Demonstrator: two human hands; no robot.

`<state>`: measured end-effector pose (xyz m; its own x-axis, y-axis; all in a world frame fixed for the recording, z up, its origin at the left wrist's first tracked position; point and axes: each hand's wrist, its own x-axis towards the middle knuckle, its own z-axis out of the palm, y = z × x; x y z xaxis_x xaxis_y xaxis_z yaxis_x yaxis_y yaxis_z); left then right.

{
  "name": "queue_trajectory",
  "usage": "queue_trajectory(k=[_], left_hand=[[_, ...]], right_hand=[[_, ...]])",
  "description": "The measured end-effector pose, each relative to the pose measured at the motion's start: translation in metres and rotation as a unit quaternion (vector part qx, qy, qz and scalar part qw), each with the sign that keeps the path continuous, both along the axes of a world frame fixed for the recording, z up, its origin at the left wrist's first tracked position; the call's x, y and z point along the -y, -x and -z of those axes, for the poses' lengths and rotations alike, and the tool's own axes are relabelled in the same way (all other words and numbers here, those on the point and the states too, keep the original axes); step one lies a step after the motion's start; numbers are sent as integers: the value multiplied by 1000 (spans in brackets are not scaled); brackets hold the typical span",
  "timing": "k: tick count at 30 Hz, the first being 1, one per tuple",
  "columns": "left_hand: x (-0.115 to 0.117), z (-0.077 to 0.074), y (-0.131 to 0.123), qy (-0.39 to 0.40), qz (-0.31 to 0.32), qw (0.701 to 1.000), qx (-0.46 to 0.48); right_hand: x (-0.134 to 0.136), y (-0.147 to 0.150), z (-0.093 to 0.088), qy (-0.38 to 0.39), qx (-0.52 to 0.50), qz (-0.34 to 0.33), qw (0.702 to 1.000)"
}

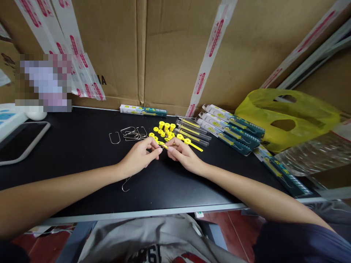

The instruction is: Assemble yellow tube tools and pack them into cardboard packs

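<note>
Two pinch grips, left hand and right hand, on a yellow part just before the caps, with hooks left of them, tubes, boxes and a bag right, black table beneath, cardboard behind.

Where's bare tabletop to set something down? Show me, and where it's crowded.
Bare table shows between the phone and the bent wires; also from the left hand and right hand down to the near edge, right of the lone metal hook. It's crowded just beyond the hands: yellow parts, clear cases, boxes.
</note>
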<state>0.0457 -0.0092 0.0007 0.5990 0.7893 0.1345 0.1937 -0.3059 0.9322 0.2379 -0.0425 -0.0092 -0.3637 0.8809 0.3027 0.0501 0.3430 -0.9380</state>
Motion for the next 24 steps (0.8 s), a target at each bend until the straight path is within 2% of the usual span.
queue_trajectory(k=[17, 24], left_hand=[[0, 1, 1, -17, -8, 1000, 6], [0, 1, 0, -21, 0, 1000, 14]], right_hand=[[2, -1, 1, 7, 33, 11, 999], [2, -1, 0, 23, 18, -20, 999]])
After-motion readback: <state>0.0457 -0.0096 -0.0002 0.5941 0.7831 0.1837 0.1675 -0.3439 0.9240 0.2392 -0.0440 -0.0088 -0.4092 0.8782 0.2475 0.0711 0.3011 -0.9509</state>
